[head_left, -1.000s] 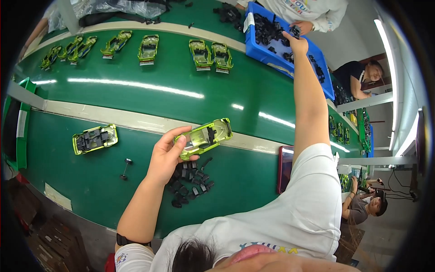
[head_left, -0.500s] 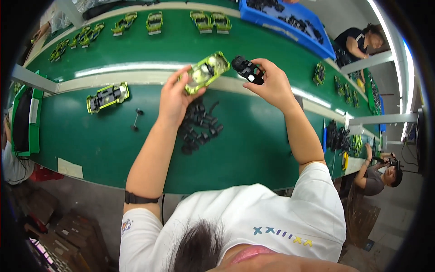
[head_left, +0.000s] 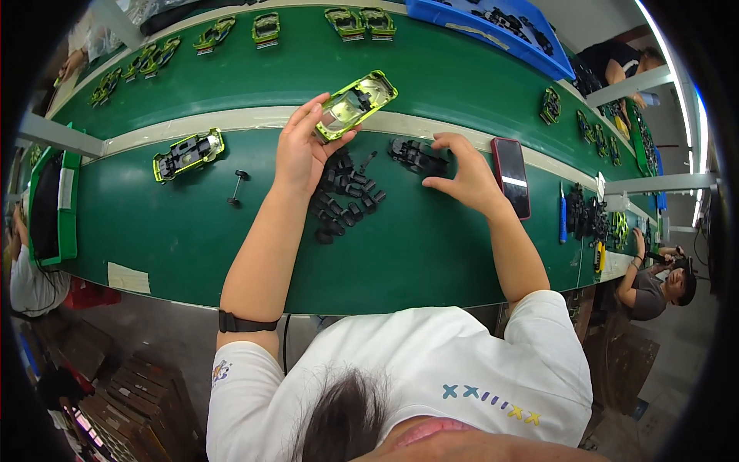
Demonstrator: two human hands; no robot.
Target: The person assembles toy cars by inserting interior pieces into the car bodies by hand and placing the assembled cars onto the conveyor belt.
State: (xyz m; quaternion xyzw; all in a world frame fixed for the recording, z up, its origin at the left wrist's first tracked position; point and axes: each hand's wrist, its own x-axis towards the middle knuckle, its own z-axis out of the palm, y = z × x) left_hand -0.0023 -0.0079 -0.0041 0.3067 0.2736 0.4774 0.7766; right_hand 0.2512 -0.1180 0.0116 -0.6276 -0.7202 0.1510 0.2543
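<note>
Green workbench (head_left: 385,269): lime car shell (head_left: 356,105), pinched in left hand (head_left: 302,146) beyond black parts (head_left: 346,196), faced hollow-up, presumably for access; black chassis (head_left: 412,154) lay right, between right hand (head_left: 473,179)'s spread thumb and fingers, contact unclear.

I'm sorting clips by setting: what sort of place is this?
Likely a toy-assembly workshop or factory: several matching green car shells lie spaced along a long green work surface, a blue bin holds many black parts, and the left hand holds another such shell.
</note>
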